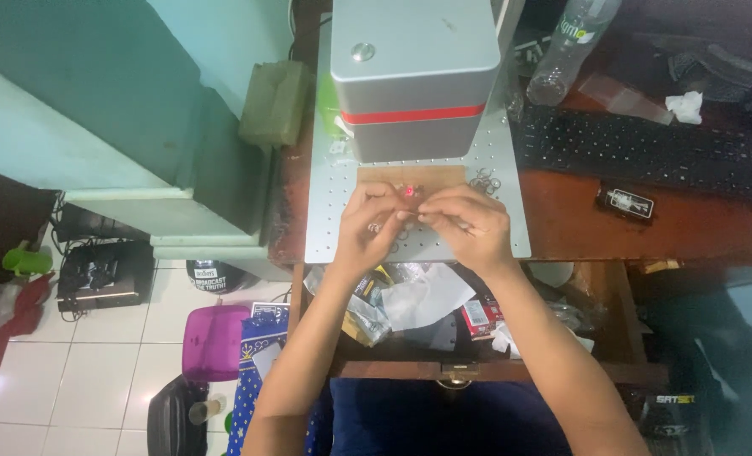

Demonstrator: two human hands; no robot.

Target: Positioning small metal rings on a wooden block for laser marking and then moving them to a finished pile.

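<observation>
Wooden and pale brown, a small board (411, 176) lies on a grey metal plate (329, 228) dotted with rows of holes, just in front of a grey box-shaped machine (414, 72) with a red band around it. Both hands meet over the near edge of that board. The left hand (372, 221) has its fingers curled in, and the right hand (465, 221) pinches something tiny between thumb and fingertips; what the small piece is cannot be told, as it is too small and half hidden. A red dot of light (411, 192) glows between the fingertips of the two hands. Several little metal rings (484, 181) lie on the plate just right of the board, near the right hand. The plate rests on a reddish-brown surface (579, 224). Further right on it sit a black keyboard (646, 148), a small black gadget (625, 203) and a clear plastic bottle (572, 46) lying on its side. Below the hands, an open drawer (444, 325) holds crumpled bags and wrappers.
</observation>
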